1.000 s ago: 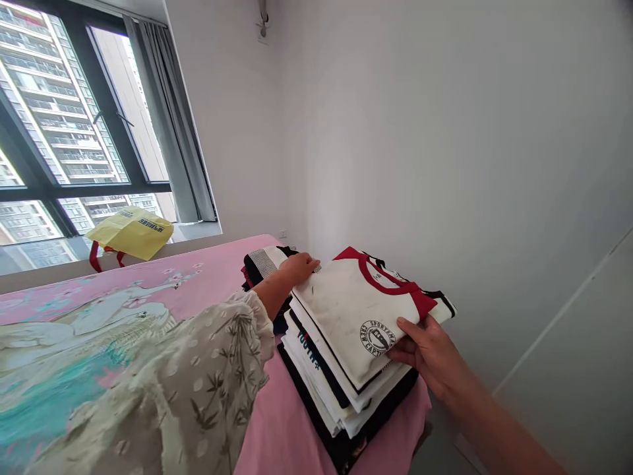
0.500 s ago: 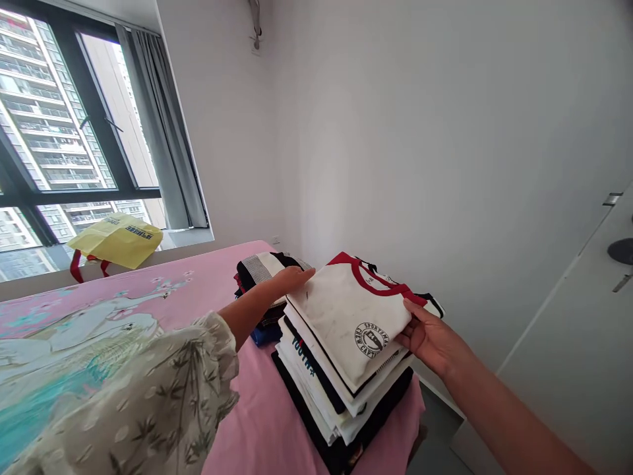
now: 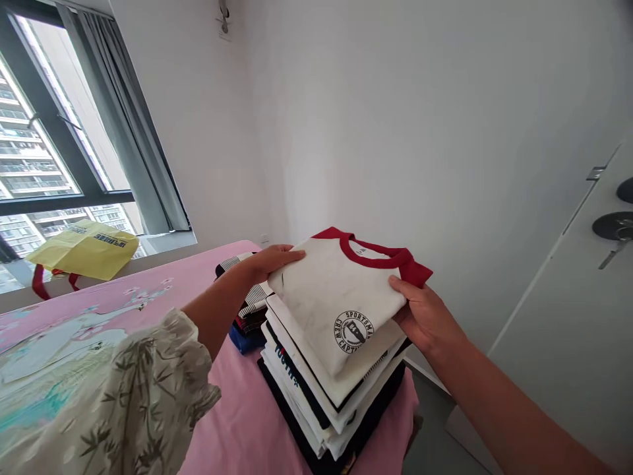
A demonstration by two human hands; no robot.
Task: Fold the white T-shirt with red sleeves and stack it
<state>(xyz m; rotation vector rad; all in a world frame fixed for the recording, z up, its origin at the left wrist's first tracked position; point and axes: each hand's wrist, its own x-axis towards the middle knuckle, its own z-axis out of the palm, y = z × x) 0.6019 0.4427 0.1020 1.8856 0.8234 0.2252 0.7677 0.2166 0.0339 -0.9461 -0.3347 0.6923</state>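
Note:
A folded white T-shirt with red collar and sleeves and a round black print is held between both hands, its far part raised over a stack of folded clothes. My left hand grips its left edge, thumb on top and the other fingers mostly hidden. On the right edge, near the red sleeve, my right hand pinches the fabric with the thumb above and fingers beneath. The stack has white and black layers, one with green lettering.
Behind my left forearm stands a second pile of folded clothes with striped, dark and blue pieces. Both piles rest on a pink bedspread. A yellow bag with red straps sits by the window. To the right is a white door with a key.
Both hands have lifted the red-collared T-shirt off the top of the stack. The view has turned slightly to the right.

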